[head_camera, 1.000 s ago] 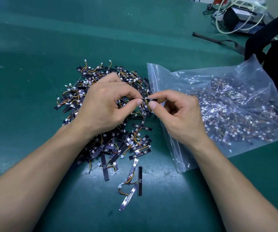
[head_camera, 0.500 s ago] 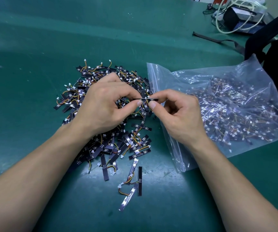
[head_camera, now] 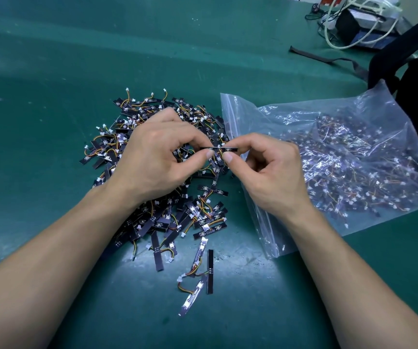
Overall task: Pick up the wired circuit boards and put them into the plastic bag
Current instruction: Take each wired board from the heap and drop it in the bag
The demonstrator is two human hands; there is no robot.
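A heap of small black wired circuit boards (head_camera: pixel 137 114) with orange and yellow wires lies on the green table (head_camera: pixel 51 71). To its right lies a clear zip plastic bag (head_camera: pixel 354 127), holding many such boards, its mouth facing the heap. Above the heap, my left hand (head_camera: pixel 152 157) and my right hand (head_camera: pixel 265 172) pinch the two ends of one thin black wired circuit board (head_camera: pixel 221 148) held level between thumbs and forefingers, just in front of the bag's mouth.
A few stray boards (head_camera: pixel 210 268) lie near the front of the heap. A black bag with a strap (head_camera: pixel 416 79) sits at the right edge behind the plastic bag. A box with looped white cable (head_camera: pixel 359 23) stands at the far right.
Both hands hold the same board in nearly the same place; it has turned slightly more level between the fingertips.
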